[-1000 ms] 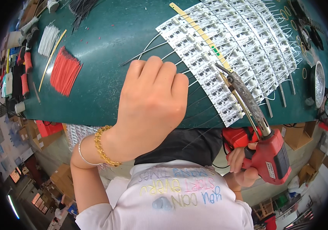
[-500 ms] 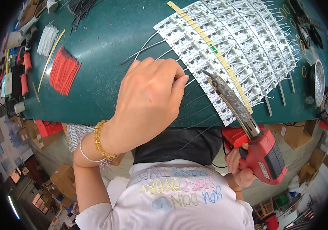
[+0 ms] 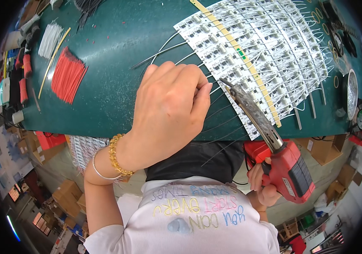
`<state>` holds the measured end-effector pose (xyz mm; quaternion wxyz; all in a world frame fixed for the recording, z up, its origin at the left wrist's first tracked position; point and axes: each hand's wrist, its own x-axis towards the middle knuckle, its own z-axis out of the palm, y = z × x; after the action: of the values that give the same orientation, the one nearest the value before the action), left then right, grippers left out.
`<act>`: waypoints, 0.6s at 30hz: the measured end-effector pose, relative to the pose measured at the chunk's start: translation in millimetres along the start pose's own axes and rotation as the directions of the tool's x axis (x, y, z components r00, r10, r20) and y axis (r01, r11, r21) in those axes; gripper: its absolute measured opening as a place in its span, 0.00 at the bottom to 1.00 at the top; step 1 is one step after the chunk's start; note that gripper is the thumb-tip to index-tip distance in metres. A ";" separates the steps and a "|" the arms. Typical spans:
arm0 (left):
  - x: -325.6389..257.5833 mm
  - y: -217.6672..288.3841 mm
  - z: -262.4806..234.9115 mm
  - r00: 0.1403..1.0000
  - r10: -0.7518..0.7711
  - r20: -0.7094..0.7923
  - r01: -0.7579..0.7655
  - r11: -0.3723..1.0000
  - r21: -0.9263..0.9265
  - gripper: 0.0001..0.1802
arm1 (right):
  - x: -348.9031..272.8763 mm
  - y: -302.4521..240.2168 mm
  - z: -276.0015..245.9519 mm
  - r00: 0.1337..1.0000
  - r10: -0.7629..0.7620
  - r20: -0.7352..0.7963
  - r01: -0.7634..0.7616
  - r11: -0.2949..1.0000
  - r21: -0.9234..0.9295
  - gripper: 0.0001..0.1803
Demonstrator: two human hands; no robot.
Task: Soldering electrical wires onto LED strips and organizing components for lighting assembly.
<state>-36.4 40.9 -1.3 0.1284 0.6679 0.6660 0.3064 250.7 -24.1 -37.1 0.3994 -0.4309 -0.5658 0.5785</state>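
In the head view, my left hand [image 3: 170,101] is closed in a pinch at the near left edge of a white circuit board panel [image 3: 221,51]. A thin wire [image 3: 216,89] runs from its fingertips toward the board edge; the rest of what the fingers grip is hidden. Low at the right, my right hand [image 3: 262,186] wraps round the handle of a red and black soldering gun [image 3: 293,171]. Its long, darkened metal barrel slants up and left, and the pointed tip lies over the board edge close to my left fingertips. Whether the tip touches is unclear.
Across the panel lies a yellow strip [image 3: 248,63]. On the green table [image 3: 109,55] are bundles of red wires [image 3: 68,76], white wires [image 3: 50,40] and black wires [image 3: 88,10]. A round metal bowl [image 3: 351,95] stands at the right edge. Cardboard boxes [image 3: 327,148] sit below.
The soldering gun has moved slightly left, its tip now nearer my left fingertips. My left hand has shifted a little right in the picture, as has the panel; the wire bundles appear slightly farther left.
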 end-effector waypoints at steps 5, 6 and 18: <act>-0.6 -0.5 2.1 1.000 0.004 -0.009 -0.004 1.000 -0.019 0.07 | 13.9 -11.9 12.2 0.999 0.014 0.043 -0.018 0.996 0.087 0.44; -1.3 -0.5 1.8 1.000 -0.002 -0.013 0.002 1.000 -0.028 0.07 | 16.7 -14.9 13.3 0.998 0.015 0.055 -0.021 0.994 0.107 0.44; -0.1 -0.1 2.0 1.000 0.007 0.002 -0.007 1.000 -0.022 0.08 | 2.5 -11.1 7.2 0.998 0.063 0.028 -0.063 0.998 0.028 0.46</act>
<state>-35.3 41.3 -3.0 0.1354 0.6693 0.6600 0.3133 242.7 -23.5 -26.2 0.3794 -0.4348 -0.5488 0.6048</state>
